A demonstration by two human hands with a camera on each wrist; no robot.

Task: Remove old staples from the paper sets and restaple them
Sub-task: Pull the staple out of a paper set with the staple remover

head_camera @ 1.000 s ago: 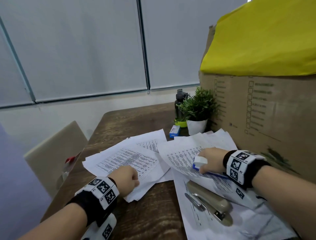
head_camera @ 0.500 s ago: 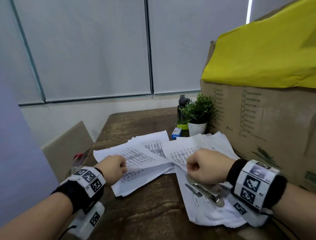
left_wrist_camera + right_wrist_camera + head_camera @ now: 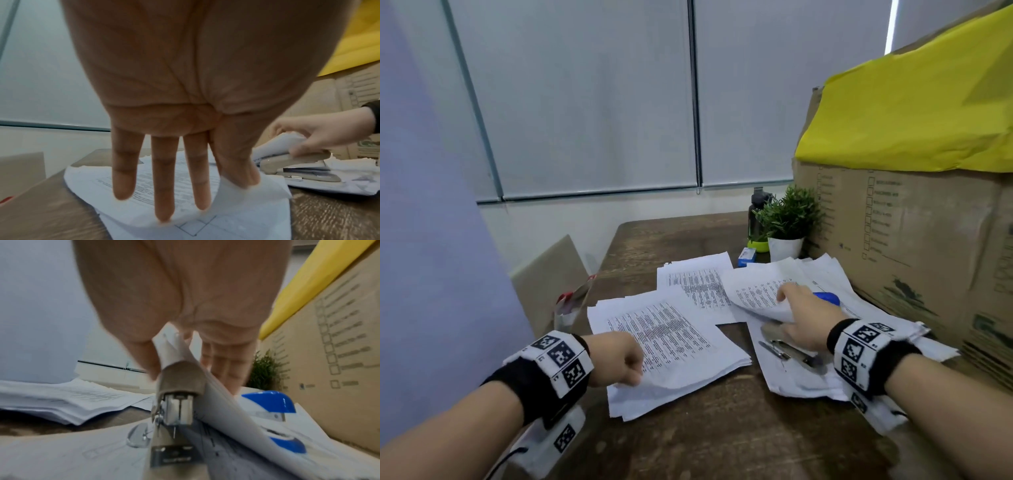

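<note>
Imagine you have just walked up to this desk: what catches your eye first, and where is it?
The printed papers spread over the wooden table stand out first, the left hand pinching the near stack's corner. On the right, the right hand holds a curled sheaf above a beige stapler. Behind them looms a cardboard box under yellow paper.

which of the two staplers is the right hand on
The beige stapler, lying near the table's front edge: the right hand rests on it with a curled paper set. The blue stapler lies untouched just beyond.

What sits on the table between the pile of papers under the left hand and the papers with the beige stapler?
Only bare dark wooden table: the head view shows a strip separating the left paper stack from the beige stapler.
</note>
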